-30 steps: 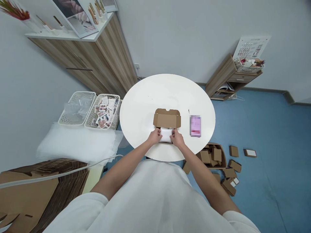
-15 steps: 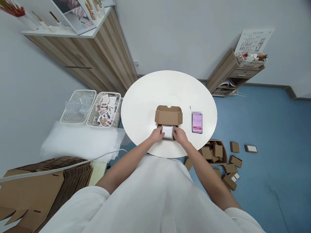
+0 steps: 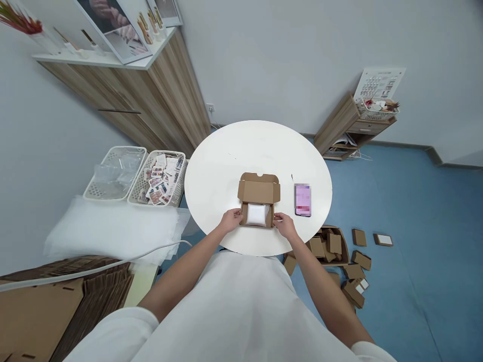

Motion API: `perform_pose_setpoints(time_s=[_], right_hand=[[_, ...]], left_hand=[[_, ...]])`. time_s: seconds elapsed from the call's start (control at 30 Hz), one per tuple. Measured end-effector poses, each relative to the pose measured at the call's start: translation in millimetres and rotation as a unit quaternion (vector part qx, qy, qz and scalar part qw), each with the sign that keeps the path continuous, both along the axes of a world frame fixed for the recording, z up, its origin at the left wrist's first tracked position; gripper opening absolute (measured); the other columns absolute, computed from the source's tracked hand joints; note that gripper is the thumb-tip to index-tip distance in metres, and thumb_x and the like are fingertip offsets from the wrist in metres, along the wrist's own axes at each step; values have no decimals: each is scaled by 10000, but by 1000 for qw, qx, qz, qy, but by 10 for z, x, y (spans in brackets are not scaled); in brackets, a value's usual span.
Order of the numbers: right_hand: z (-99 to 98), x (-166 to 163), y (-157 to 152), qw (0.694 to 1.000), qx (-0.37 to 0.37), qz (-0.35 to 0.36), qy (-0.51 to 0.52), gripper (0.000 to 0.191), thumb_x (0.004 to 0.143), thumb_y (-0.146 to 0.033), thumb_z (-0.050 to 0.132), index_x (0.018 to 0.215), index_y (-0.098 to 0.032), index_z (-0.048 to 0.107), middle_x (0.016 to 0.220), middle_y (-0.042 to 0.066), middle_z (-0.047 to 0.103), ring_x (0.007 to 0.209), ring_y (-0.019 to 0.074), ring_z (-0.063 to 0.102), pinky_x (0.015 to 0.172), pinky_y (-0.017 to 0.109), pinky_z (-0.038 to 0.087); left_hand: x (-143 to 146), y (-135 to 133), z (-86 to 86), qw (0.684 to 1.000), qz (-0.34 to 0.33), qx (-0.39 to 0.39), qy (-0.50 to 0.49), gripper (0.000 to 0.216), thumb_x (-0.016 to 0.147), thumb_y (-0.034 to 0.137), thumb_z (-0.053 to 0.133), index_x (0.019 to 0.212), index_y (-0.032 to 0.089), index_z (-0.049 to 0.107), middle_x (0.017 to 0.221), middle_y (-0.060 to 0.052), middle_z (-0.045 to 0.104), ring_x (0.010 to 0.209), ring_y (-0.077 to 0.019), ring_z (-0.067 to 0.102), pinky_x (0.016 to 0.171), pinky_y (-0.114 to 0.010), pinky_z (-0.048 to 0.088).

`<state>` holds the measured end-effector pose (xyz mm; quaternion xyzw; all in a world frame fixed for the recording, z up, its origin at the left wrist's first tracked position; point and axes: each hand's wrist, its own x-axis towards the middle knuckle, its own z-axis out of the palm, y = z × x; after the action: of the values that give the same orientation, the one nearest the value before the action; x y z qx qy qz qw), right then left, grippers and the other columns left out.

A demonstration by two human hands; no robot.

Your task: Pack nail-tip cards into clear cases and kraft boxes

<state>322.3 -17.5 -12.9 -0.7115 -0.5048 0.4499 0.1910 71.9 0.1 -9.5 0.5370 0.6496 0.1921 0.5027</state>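
An open cardboard box stands on the white round table, its lid with side flaps raised at the far side. Inside lies a white wrapped packet, with a gap to its right. My left hand has its fingers closed against the box's left wall. On the opposite side, my right hand grips the right wall with thumb and fingers. Neither hand touches the packet. To the right of the box lies a phone with a blurred pink screen.
Left of the table are a basket of printed cards, a basket of clear bags, white foam sheets and flat cardboard. Small boxes lie on the floor at right, beside a full carton.
Both hands have let go of the white packet and moved apart to the box's outer sides. The packet now rests in the box. The camera view has shifted slightly.
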Motion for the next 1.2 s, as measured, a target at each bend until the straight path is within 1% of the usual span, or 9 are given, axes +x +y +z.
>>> perform_pose_setpoints(time_s=[0.1, 0.23, 0.37, 0.47, 0.57, 0.73, 0.87, 1.03, 1.2], right_hand=[[10, -73, 18, 1000, 13, -2, -25, 330, 695, -173, 514, 1017, -184, 587, 914, 36, 651, 856, 158, 603, 757, 287, 465], [31, -74, 58, 1000, 8, 5, -19, 341, 709, -202, 519, 1044, -172, 572, 957, 49, 643, 844, 152, 604, 771, 286, 458], [75, 59, 189, 1000, -2, -2, -17, 375, 722, -280, 548, 1082, -173, 553, 1024, 70, 624, 860, 156, 603, 780, 299, 456], [171, 186, 431, 999, 9, -34, -18, 407, 720, -322, 567, 1091, -155, 548, 1073, 98, 606, 952, 179, 575, 826, 320, 439], [297, 248, 751, 997, 6, -58, 57, 412, 751, -402, 530, 1085, -160, 546, 1157, 105, 561, 973, 178, 568, 778, 293, 465], [414, 182, 1103, 981, -30, -103, 162, 503, 812, -554, 362, 1067, -158, 539, 1109, 120, 585, 895, 172, 598, 720, 273, 484], [429, 102, 1121, 974, -58, -66, 207, 553, 833, -584, 258, 1070, -173, 543, 1038, 104, 620, 852, 168, 604, 710, 274, 485], [513, 44, 1019, 973, -30, -23, 226, 512, 850, -534, 270, 1057, -174, 570, 1022, 98, 624, 834, 173, 601, 728, 286, 481], [553, 34, 842, 967, 13, 0, 254, 342, 800, -305, 408, 1097, -226, 557, 1075, 48, 600, 894, 158, 582, 792, 300, 470]], left_hand=[[41, -2, 24, 1000, -18, 19, -9, 330, 722, 216, 494, 1029, 260, 605, 908, 8, 650, 756, -152, 614, 721, -274, 477], [21, 26, -8, 1000, -2, 12, -21, 334, 723, 233, 516, 1048, 240, 593, 959, -8, 644, 792, -150, 615, 740, -267, 474], [-63, 141, -68, 998, 67, -17, -9, 423, 723, 295, 565, 1122, 154, 541, 1074, -93, 608, 926, -171, 594, 802, -263, 452], [-140, 355, -23, 994, 110, 0, -13, 451, 766, 383, 522, 1139, 130, 516, 1155, -123, 568, 1020, -193, 554, 832, -276, 434], [-188, 625, 94, 990, 125, -7, -63, 485, 815, 518, 394, 1117, 160, 521, 1216, -109, 532, 1042, -201, 547, 795, -281, 450], [-173, 894, 249, 977, 132, -85, -141, 655, 800, 646, 278, 1112, 120, 513, 1230, -168, 510, 1048, -230, 548, 785, -315, 464], [-125, 887, 291, 973, 122, -97, -168, 678, 802, 659, 226, 1106, 134, 529, 1220, -148, 528, 1035, -227, 555, 804, -326, 459], [-91, 804, 343, 978, 67, -76, -182, 663, 815, 648, 182, 1112, 185, 552, 1194, -94, 561, 1047, -202, 548, 834, -304, 445], [-110, 705, 345, 967, 76, -56, -235, 564, 830, 585, 261, 1105, 201, 570, 1213, -82, 548, 1081, -210, 527, 865, -327, 439]])
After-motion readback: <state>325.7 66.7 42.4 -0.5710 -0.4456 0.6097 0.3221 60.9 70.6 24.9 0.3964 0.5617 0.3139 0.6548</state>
